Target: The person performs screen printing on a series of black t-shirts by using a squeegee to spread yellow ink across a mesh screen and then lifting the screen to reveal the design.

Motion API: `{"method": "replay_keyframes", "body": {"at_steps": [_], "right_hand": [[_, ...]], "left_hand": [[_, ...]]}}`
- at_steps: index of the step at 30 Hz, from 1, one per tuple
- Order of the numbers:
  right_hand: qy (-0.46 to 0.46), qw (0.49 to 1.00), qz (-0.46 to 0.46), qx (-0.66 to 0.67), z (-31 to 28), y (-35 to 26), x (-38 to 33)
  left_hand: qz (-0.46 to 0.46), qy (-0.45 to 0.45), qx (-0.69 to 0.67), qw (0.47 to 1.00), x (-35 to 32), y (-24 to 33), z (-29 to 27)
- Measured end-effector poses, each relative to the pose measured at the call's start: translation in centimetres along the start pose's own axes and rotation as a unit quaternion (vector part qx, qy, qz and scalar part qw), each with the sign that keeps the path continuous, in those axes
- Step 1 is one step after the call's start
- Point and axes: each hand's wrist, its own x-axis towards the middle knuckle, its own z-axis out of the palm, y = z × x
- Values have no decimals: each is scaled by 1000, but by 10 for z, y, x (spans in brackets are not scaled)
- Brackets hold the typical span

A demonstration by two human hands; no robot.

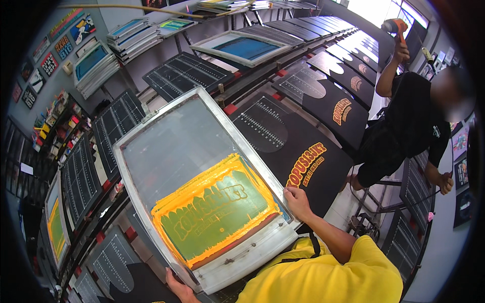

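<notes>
A printer's left hand (178,289) and right hand (296,201) clamped opposite edges of an ink-laden screen frame (151,202), apparently mid-lift; next, careful, level placement over a black shirt (313,156).

Bright yellow short-sleeved shirt (328,275), black strap (316,245) over shoulder, bare forearms.

grey wall (108,15) with posters (55,43), bright window (391,11), long print tables (323,55)

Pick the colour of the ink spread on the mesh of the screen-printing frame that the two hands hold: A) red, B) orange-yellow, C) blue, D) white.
B: the screen-printing frame, gripped by the left hand and right hand, carries orange-yellow ink around its green stencil.
</notes>
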Motion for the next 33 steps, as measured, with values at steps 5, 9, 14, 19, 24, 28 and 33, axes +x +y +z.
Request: {"method": "replay_keyframes", "body": {"at_steps": [5,9,14,19,24,28,33], "right_hand": [[-6,1000,-10,-8,0,-8,-1],[-3,1000,-22,-5,-1,-3,1],[-9,1000,-13,-9,0,-6,1],[-10,1000,-7,-10,-3,1,3],[24,999,-37,7,3,-5,-4],[9,1000,-17,2,0,-4,-6],[13,1000,-14,3,3,5,-7]], "left_hand": [[3,14,-41,999,-1,-6,1],[5,1,-23,1000,-4,-7,3],[8,-3,-53,999,0,-12,-2],[7,-4,-59,998,-7,-10,11],[9,12,-68,998,-5,-7,10],[-6,-69,-13,998,3,-8,-5],[-3,-12,-41,999,0,-6,6]]}}
